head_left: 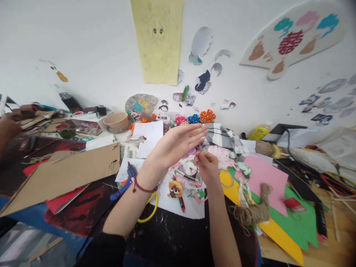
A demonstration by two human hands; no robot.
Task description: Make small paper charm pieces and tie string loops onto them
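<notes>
My left hand (179,142) is raised over the middle of the table, palm showing and fingers stretched out to the right. A thin brownish strand, which looks like twine (201,147), runs by its fingertips. Just below, my right hand (208,167) is closed, its thumb and fingertips pinched on the strand's lower part. How the strand passes behind the left fingers is hidden. Under both hands lie fabric and paper scraps (190,172) on a white sheet (194,211), beside a round orange cartoon cutout (175,189).
A blue glue gun (122,188) and yellow ring (151,213) lie by my left forearm. Cardboard (66,170) covers the left side. Tangled twine (251,215) rests on coloured sheets at right. Another person's hand (9,126) shows at far left. The wall (91,48) stands behind.
</notes>
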